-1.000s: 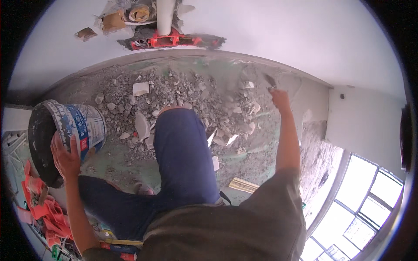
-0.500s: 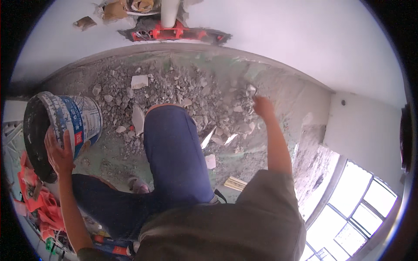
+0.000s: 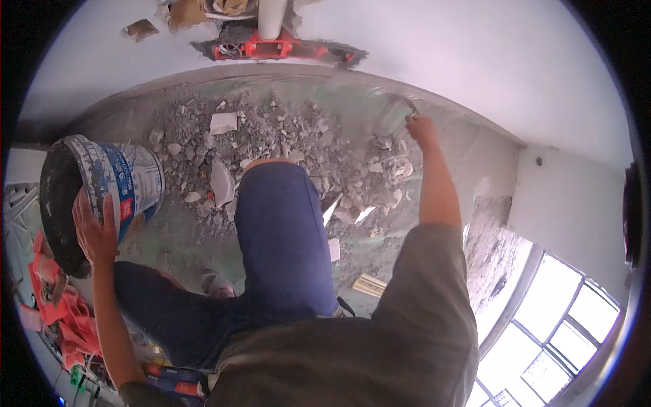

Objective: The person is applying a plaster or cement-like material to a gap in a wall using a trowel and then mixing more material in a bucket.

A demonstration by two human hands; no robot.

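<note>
Rubble (image 3: 291, 136) lies heaped across the floor (image 3: 183, 251), most looking ungathered, fill inside the bucket (image 3: 141, 180) too dark to tell, left hand (image 3: 97, 234) holding that bucket, right hand (image 3: 422, 130) in closed grip round a small blurred tool (image 3: 412, 106).

Two hands are showing: the left hand (image 3: 96, 234) at mid-left, the right hand (image 3: 423, 130) at the upper right of centre. One tool (image 3: 412, 107) is jutting above the latter, and one bucket (image 3: 139, 178) is sitting at the left. One pipe (image 3: 271, 19) is running down from the top edge. Two large white chunks (image 3: 224, 123) are lying left of centre, while the smaller rubble (image 3: 298, 129) is defying a count. One window (image 3: 549, 319) is occupying the lower right.
</note>
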